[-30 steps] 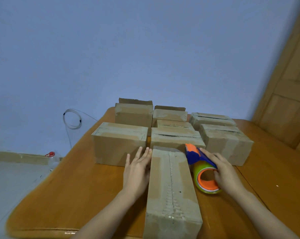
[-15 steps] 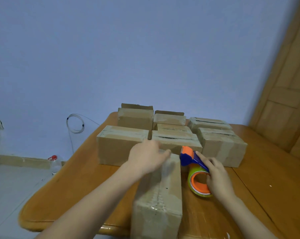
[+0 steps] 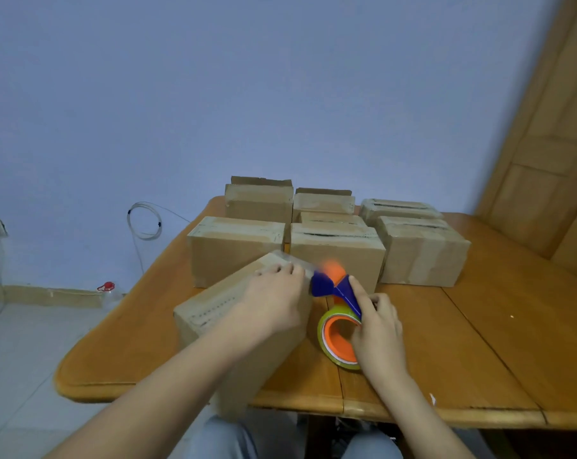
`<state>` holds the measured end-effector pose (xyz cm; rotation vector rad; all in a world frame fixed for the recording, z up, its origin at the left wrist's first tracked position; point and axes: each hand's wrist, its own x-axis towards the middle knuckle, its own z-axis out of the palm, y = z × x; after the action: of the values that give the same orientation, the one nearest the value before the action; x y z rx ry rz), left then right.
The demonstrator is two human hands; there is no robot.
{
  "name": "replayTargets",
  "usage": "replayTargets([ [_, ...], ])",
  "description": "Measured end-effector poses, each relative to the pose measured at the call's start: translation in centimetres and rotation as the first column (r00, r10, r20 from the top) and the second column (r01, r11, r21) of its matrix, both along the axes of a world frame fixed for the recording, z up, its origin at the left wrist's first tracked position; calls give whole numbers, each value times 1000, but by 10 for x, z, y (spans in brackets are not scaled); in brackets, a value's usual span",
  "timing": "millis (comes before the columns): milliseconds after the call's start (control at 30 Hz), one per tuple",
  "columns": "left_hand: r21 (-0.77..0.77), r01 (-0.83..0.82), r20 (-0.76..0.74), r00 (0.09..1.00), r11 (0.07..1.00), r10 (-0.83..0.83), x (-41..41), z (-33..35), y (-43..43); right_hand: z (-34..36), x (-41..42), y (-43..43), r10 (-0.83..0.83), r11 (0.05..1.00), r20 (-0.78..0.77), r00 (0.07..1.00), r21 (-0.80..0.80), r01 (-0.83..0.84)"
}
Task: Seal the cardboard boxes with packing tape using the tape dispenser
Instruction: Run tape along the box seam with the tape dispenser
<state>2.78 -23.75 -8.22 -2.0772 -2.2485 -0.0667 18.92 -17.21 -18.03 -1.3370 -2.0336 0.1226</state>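
— Nearest, lower left to centre?
— Left hand (image 3: 273,303), curled over the top of the box (image 3: 210,313) and gripping it near the far end. Touches a clear strip of tape (image 3: 300,265) at that edge.

— Lower right of centre?
— Right hand (image 3: 378,329), clasped round the tape dispenser (image 3: 338,339). Lays a forefinger along the blue handle and wraps the rest round the right side of the roll.

— Where, next to the hands?
— Stands on edge on the table (image 3: 479,342), just right of the box and between both hands. Points its blue and orange head up toward the left fingertips. Blurred there.

— And the box?
— Lies slantwise at centre, from the near table edge up toward the middle of the frame.

— Count?
— Two hands, one dispenser, eight boxes. One under the left hand, then seven other boxes (image 3: 423,256) behind: three in a row just past the hands, four more toward the wall (image 3: 280,94).

— Farther off?
— Bottle (image 3: 109,294) with a red cap on the floor at left, looped cable (image 3: 144,221) on the wall above it, wooden door (image 3: 552,144) at upper right.
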Motion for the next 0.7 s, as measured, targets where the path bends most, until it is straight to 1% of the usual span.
replayTargets([
  [100, 20, 54, -4, 999, 998, -54, -8, -8, -2, -4, -4, -12, 30, 999, -47, 998, -40, -32],
  [267, 59, 124, -85, 989, 990, -119, -17, -18, 5, -12, -4, -18, 120, 987, -231, 966, -72, -140],
  [333, 70, 165, -131, 979, 984, -155, -26, -18, 9, -17, -6, -21, 151, 980, -253, 956, -85, -178],
  [400, 37, 212, -154, 967, 977, -204, -35, -17, 12, -24, -7, -21, 168, 977, -268, 949, -83, -196],
  [467, -14, 243, -150, 958, 970, -242, -45, -15, 14, -28, -11, -26, 180, 981, -257, 950, -29, -193],
  [500, -29, 253, -142, 957, 967, -254, -49, -13, 15, -30, -14, -27, 172, 985, -229, 958, 28, -170],
  [567, -36, 253, -123, 959, 967, -255, -51, -11, 13, -34, -19, -31, 127, 986, -173, 977, 131, -105],
  [633, -34, 245, -119, 962, 969, -247, -50, -10, 13, -37, -21, -34, 94, 979, -166, 982, 195, -61],
  [700, -39, 235, -108, 965, 971, -238, -46, -11, 16, -38, -21, -34, 93, 969, -161, 983, 243, -52],
])
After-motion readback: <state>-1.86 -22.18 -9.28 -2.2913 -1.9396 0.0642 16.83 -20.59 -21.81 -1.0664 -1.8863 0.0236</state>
